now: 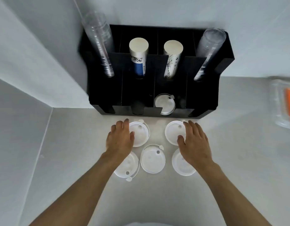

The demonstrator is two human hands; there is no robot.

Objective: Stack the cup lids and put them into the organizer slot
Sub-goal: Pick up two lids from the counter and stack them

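Observation:
Several white cup lids lie on the grey counter in front of a black organizer (pixel 206 101). My left hand (pixel 120 138) rests flat over the left edge of the back-left lid (pixel 140 133), fingers spread. My right hand (pixel 194 141) lies over the right side of the back-right lid (pixel 173 132), thumb on its top. Neither lid is lifted. Three more lids sit nearer me: the front-left lid (pixel 127 167), the middle lid (pixel 152 160) and the front-right lid (pixel 181 165), the outer two partly under my wrists. One lid (pixel 164 103) lies in a front organizer slot.
The organizer's back slots hold two stacks of clear cups (pixel 98 44) (pixel 208 51) and two stacks of paper cups (pixel 138 51) (pixel 172 53). A clear container with something orange (pixel 284 101) sits at the right edge. Walls meet in a corner at the left.

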